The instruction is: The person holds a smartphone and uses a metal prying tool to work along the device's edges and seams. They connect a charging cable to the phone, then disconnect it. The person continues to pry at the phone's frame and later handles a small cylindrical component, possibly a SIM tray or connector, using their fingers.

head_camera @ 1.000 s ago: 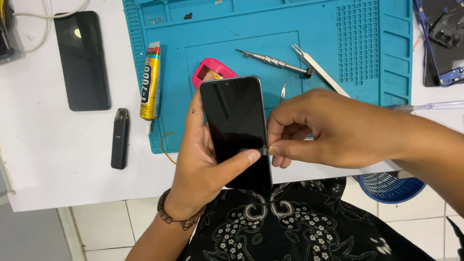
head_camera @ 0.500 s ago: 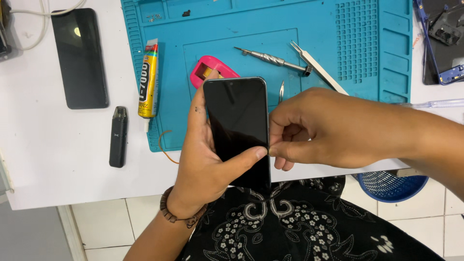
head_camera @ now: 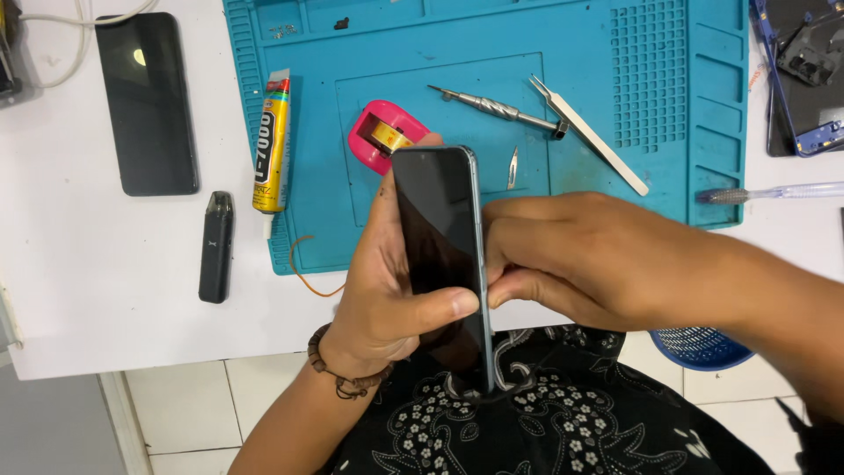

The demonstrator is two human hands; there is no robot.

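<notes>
Gripping phone (head_camera: 437, 237) in left hand (head_camera: 387, 290), right hand (head_camera: 571, 255) pinching its right edge, screen seated, tools idle on mat (head_camera: 422, 35) behind phone.

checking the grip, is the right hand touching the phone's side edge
Touching. The head view shows the right hand with its fingertips pressed against the right edge of the phone, no gap visible, while the left hand holds it.

We grip a dark phone (head_camera: 440, 255) in our left hand (head_camera: 387, 299), right hand (head_camera: 580, 259) fingers pinching its right edge, above a blue mat (head_camera: 615, 53) on the table (head_camera: 88, 290).
</notes>
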